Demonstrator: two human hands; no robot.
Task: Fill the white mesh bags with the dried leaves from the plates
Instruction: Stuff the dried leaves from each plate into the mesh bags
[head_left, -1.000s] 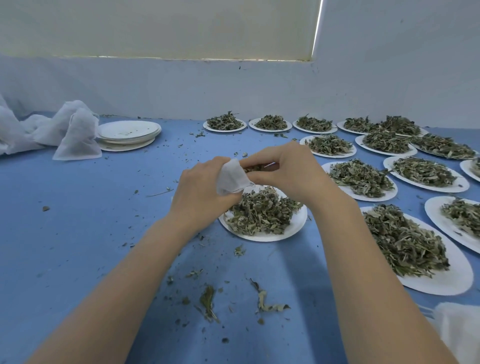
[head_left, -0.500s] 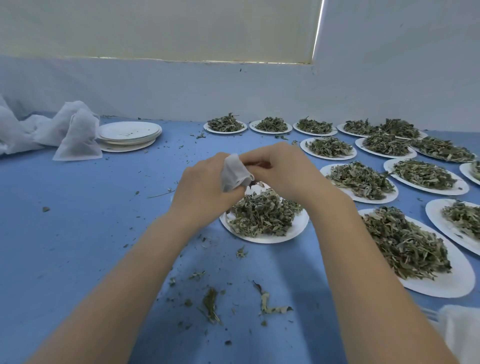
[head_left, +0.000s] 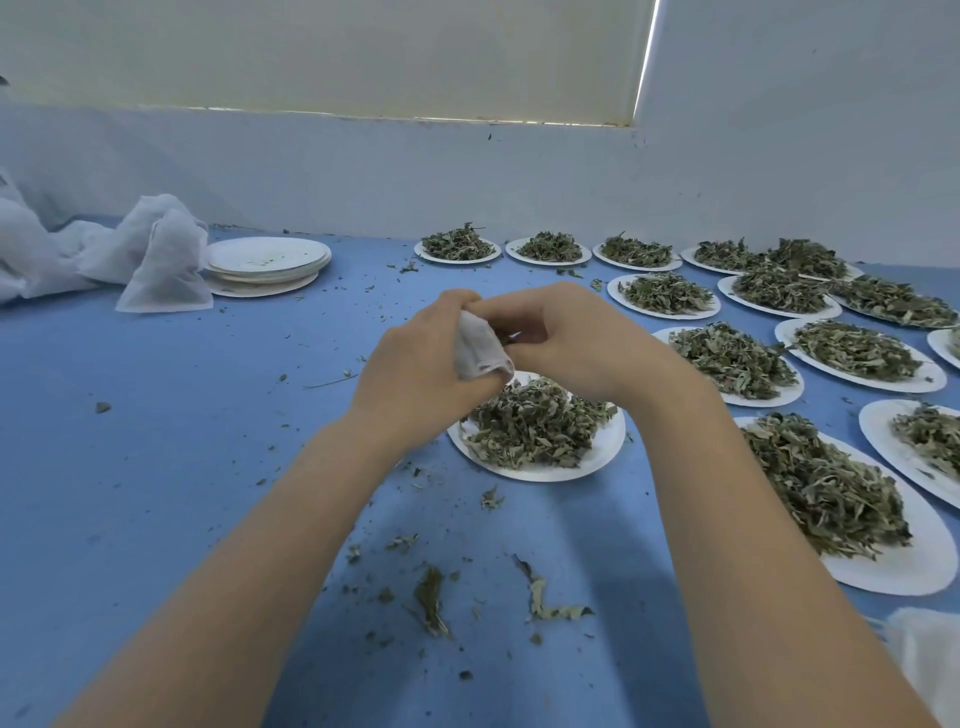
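1. Setting: a blue counter (head_left: 156, 441) against a pale wall, strewn with leaf crumbs. We note many plates of dried leaves in rows at far right, plus a stack of bare plates (head_left: 267, 260) at far left beside a heap of filled bags (head_left: 161, 260).

2. Both hands work directly above the nearest plate (head_left: 540, 467), which carries a full mound of leaves (head_left: 535, 428). We judge this placement deliberate: anything dropped falls back on the plate rather than the counter.

3. Left hand (head_left: 415, 374): fingers curled round a small white bag (head_left: 480, 351), gripping it so its mouth faces the right hand. The bag hangs just over the mound, not touching it as far as we can tell.

4. Right hand (head_left: 576, 343): fingers curled and bunched at the bag's mouth. We read this as pinching the rim, to open it or to push leaves in; whether leaves are held inside the fingers is hidden.

5. Bag contents: cannot tell. It looks slack and thin, so we judge it at or near the start of filling.

6. Progress: the bare stack and the heap suggest several plates done; over a dozen loaded plates remain.

7. More white fabric (head_left: 930, 670) lies at the lower right edge, probably spare bags kept within reach.
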